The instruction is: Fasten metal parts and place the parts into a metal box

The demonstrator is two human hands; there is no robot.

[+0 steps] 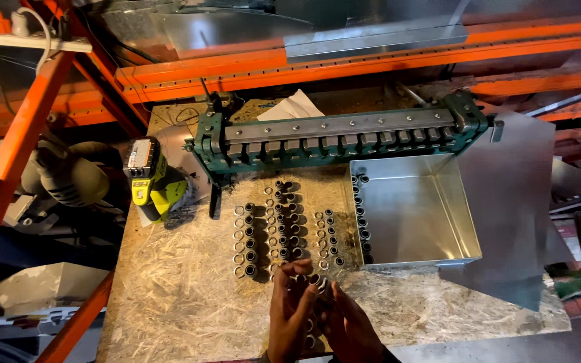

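My left hand [289, 310] and my right hand [349, 325] are together near the front edge of a chipboard bench [183, 296], fingers curled around a stack of small metal sleeves [312, 281]. More short metal sleeves [284, 225] stand in several rows on the bench just beyond my hands. A shiny sheet-metal tray [418, 212] lies to the right, with a row of sleeves [362, 218] along its left wall.
A green sheet-metal bending brake [337, 138] spans the back of the bench. A yellow cordless drill [152, 178] lies at the left. A flat metal sheet [516, 202] lies under and right of the tray. Orange racking beams [371, 60] frame the bench.
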